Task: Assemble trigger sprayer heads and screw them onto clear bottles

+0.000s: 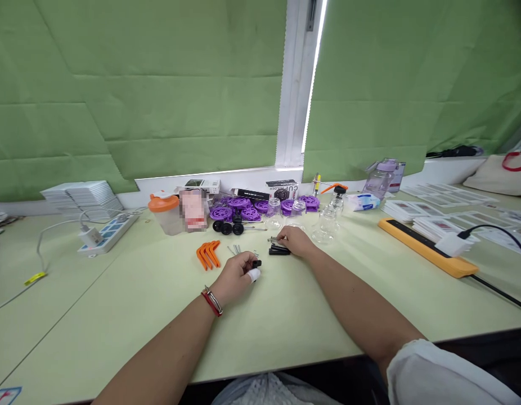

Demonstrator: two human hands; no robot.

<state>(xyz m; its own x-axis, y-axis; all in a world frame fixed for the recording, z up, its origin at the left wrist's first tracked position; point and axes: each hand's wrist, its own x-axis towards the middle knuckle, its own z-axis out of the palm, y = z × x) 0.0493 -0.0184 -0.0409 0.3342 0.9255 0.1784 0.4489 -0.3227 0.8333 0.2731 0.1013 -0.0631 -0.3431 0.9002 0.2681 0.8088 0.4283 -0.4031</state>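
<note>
My left hand (239, 273) is closed around a small black plastic part (256, 263), held just above the table; its thumb has a white wrap. My right hand (297, 242) reaches farther forward, fingers bent down and together at the right end of some metal coil springs (272, 240). Whether a spring is between those fingertips is hidden. Black tubes (279, 251) lie right below that hand. Several thin metal screws (235, 248) rest just beyond my left hand. To its left are several orange bent plastic pieces (208, 255), side by side.
Behind are black wheel-like knobs (227, 228), purple plastic discs (221, 214), clear glass bottles (327, 225) and an orange-lidded cup (164, 211). A yellow power strip (425, 247) lies right, a white one (111, 233) left. A screwdriver (317, 183) stands at the back.
</note>
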